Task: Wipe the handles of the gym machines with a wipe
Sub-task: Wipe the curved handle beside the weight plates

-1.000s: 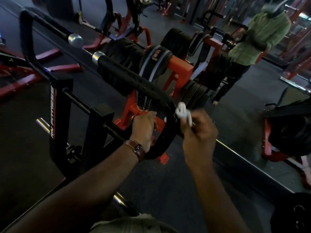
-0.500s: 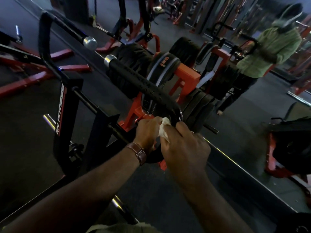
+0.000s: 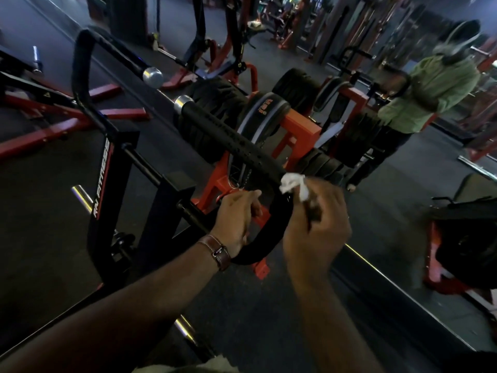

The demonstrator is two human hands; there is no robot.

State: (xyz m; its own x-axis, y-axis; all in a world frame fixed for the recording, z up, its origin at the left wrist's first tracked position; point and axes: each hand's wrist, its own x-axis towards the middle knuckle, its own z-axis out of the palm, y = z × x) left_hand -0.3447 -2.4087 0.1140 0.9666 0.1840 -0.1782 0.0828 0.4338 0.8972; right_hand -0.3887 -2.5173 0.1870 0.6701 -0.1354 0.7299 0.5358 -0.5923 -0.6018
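Forearms reach in from the bottom edge, the left one wearing a brown leather watch strap [image 3: 218, 253]. The left hand [image 3: 236, 219] curls round the lower bend of the black U-shaped handle [image 3: 231, 140]. The right hand [image 3: 317, 227] pinches a crumpled white wipe [image 3: 291, 184] in its fingertips, touching the handle's upper bend where the dimpled foam grip curves. Farther along, the grip ends in a polished metal cap [image 3: 183, 102]. Beyond stand ribbed black weight plates [image 3: 212, 125] on an orange steel rack [image 3: 295, 135].
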